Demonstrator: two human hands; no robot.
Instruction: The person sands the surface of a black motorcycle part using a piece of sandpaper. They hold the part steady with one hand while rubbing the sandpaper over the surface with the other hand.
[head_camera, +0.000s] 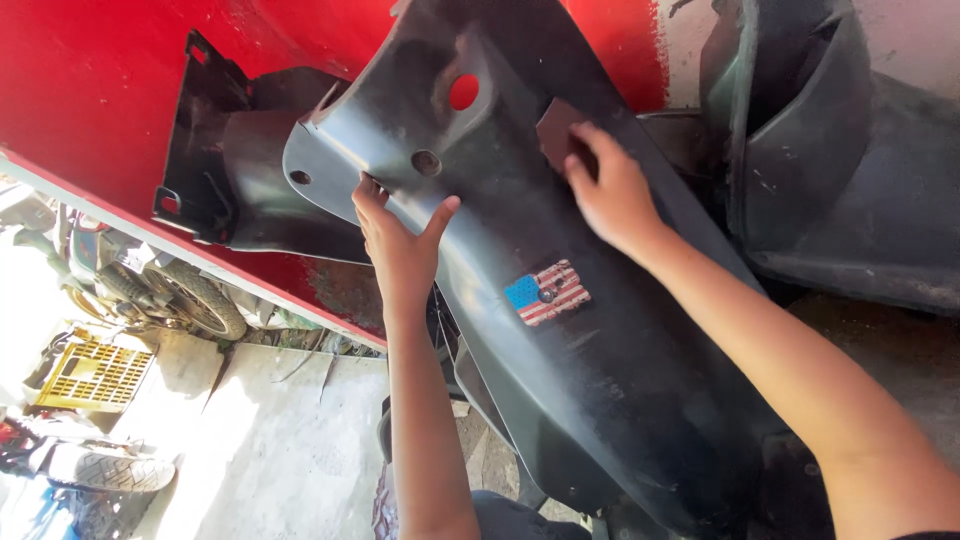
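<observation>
Black, dusty plastic makes up the large scooter body panel (560, 330) that runs diagonally from the upper middle of the view down to the lower right, resting against a red wall (90, 90). Left hand (398, 240) lies flat against the panel's left edge, fingers spread and thumb out, pressing on the surface near a small round hole (426, 162); nothing is pinched. Right hand (612, 190) sits further right and higher, fingers curled down onto the panel beside a square cut-out (556, 135), touching but not closed around anything. A striped flag sticker (547, 292) is fixed to the panel just below and between the two hands. A larger round opening (463, 92) shows the red wall through it. A second black panel (230, 170) stands behind to the left, and a third dark panel (830, 150) leans at the far right. Lower left, a motorcycle tyre (200, 295) and a yellow crate (92, 375) stand on sunlit concrete.
</observation>
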